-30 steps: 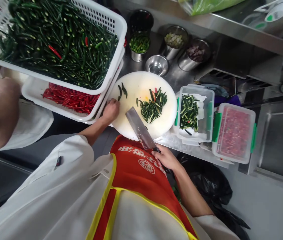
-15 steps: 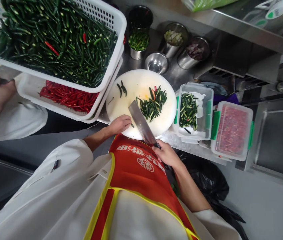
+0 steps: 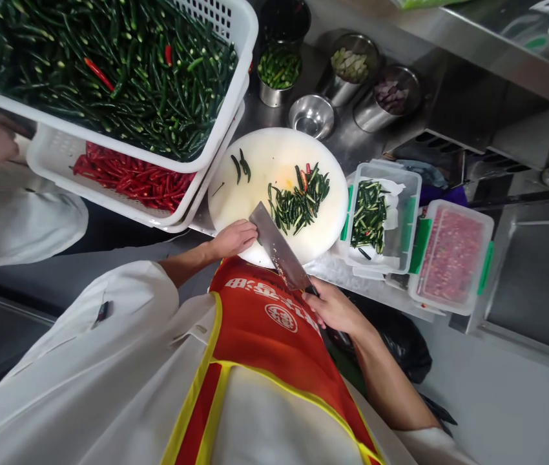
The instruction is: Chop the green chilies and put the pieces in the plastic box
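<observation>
Gripping the cleaver (image 3: 280,248) at six o'clock of the white board (image 3: 226,208), with right hand (image 3: 331,305) wrapped round its handle (image 3: 311,290). Resting left hand (image 3: 233,239), bent, near eight o'clock, just beside the cleaver; cannot tell if pinching something. Seeing cut green peppers (image 3: 298,205) at three o'clock on board, white basket (image 3: 236,81) farther toward ten.

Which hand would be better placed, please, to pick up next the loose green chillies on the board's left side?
Probably the left hand: it is nearer those chillies, while the right hand grips the cleaver.
</observation>
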The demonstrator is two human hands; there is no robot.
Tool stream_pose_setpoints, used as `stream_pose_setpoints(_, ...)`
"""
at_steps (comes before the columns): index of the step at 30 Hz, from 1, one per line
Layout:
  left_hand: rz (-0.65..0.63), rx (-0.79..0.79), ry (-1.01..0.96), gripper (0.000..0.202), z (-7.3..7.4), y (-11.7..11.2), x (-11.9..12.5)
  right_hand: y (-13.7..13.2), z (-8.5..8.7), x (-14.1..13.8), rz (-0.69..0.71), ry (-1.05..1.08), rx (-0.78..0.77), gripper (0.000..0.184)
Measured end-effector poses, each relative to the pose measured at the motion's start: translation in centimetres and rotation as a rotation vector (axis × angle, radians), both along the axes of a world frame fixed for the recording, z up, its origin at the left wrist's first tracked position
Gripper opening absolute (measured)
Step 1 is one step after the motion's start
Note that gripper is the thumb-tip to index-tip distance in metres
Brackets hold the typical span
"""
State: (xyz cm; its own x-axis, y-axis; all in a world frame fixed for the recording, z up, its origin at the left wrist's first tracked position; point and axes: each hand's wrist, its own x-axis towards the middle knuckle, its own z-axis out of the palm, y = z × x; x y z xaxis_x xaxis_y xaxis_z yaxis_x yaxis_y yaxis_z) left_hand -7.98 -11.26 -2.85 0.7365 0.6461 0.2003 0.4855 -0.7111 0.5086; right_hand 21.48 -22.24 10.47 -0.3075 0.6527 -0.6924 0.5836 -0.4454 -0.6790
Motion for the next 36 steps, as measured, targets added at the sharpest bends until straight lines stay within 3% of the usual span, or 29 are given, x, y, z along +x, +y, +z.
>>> stream_pose_setpoints(5, -0.046, -0.025, -0.004, 0.025, 0.2, 0.1, 0.0, 1.1, -4.0, -3.6, -0.11, 0.012, 0.027, 0.014)
stream_pose_setpoints(7, -0.08, -0.028, 0.0, 0.026, 0.7, 1.0, 0.0, 1.3, -4.8, -4.0, -0.161, 0.044, 0.022, 0.016)
stream_pose_setpoints(9, -0.021, -0.017, 0.012, 0.028, 1.3, 3.0, 0.1, 1.0, -4.7, -3.3, -0.211, 0.044, 0.046, 0.018)
stream_pose_setpoints(12, 0.283, 0.011, 0.027, 0.03, 2.0, 7.7, 0.2, -0.2, -3.4, -1.2, -0.22, 0.026, 0.064, 0.018)
stream_pose_setpoints(14, 0.442, 0.021, 0.038, 0.029, 2.1, 10.9, 0.2, -1.0, -2.5, 0.1, -0.145, 0.026, 0.037, 0.019)
stream_pose_setpoints(18, 0.489, 0.023, 0.156, 0.025, 0.9, 14.8, 0.5, -2.1, -2.1, 1.2, 0.043, 0.067, 0.017, 0.022)
stream_pose_setpoints(21, 0.49, 0.054, 0.172, 0.021, 0.0, 15.4, 0.6, -2.5, -3.0, 1.0, 0.022, 0.07, 0.02, 0.023)
stream_pose_setpoints(25, 0.464, 0.075, 0.142, 0.028, 0.8, 14.3, 0.4, -2.7, -3.9, 0.7, -0.155, 0.042, -0.004, 0.018)
stream_pose_setpoints(28, 0.409, 0.071, 0.069, 0.034, 2.3, 11.6, 0.6, -2.5, -3.9, 0.5, -0.234, 0.041, -0.005, 0.018)
stream_pose_setpoints(33, 0.027, -0.013, 0.115, 0.031, 2.9, 4.4, 1.4, -2.3, -3.3, 0.4, -0.245, 0.027, 0.004, 0.017)
stream_pose_setpoints(36, -0.046, -0.01, 0.147, 0.032, 2.1, 1.7, 1.5, -2.4, -2.8, 0.4, -0.203, 0.011, 0.014, 0.015)
